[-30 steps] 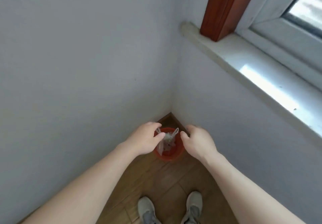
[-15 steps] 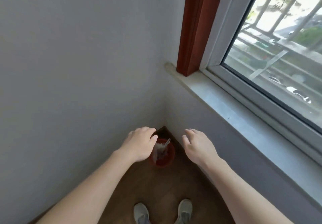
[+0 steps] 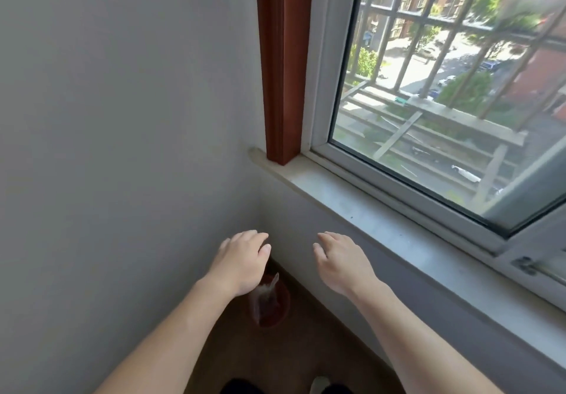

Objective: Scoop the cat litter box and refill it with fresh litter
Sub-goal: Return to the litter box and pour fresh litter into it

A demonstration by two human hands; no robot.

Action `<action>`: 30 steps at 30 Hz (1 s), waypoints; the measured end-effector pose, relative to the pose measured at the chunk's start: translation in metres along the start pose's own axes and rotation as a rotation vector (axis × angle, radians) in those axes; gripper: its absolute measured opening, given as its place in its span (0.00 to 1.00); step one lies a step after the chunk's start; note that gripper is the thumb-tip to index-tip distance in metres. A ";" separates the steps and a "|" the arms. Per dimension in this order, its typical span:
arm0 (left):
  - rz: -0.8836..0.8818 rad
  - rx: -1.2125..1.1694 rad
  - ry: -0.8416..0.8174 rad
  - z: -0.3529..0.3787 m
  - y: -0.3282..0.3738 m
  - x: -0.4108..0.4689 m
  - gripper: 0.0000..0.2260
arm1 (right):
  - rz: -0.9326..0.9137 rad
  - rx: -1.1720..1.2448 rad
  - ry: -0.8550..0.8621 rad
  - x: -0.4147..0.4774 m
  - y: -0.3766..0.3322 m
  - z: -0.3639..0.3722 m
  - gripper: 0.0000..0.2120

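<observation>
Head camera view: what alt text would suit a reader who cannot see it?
A left hand and right hand, both empty, hover above a small red bin holding a clear plastic bag, in a floor corner below a windowsill.

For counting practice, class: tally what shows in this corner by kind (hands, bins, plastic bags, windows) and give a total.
Hands: 2, the left hand and the right hand
Bins: 1, the red bin
Plastic bags: 1, the plastic bag in the bin
Windows: 1, the window
Total: 5
</observation>
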State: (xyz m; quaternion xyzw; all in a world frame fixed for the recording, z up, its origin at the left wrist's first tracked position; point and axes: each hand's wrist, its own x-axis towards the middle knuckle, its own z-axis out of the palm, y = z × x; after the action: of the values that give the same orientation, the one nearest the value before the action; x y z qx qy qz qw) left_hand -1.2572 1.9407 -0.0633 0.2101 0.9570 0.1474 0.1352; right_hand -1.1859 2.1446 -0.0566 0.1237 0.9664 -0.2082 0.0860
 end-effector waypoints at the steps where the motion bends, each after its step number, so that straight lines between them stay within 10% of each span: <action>1: 0.019 0.003 -0.003 -0.001 0.001 0.002 0.21 | 0.019 -0.003 0.004 -0.002 0.000 -0.001 0.18; 16: 0.546 0.134 -0.124 -0.026 0.013 0.010 0.19 | 0.462 0.064 0.267 -0.089 -0.017 0.010 0.18; 30: 1.066 0.235 -0.256 0.029 0.174 -0.076 0.17 | 0.948 0.115 0.472 -0.296 0.037 0.011 0.19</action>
State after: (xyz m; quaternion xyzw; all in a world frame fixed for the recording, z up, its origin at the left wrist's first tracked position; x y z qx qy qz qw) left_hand -1.1188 2.0648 -0.0157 0.6947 0.7043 0.0610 0.1327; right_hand -0.8914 2.1122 -0.0164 0.5950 0.7844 -0.1658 -0.0563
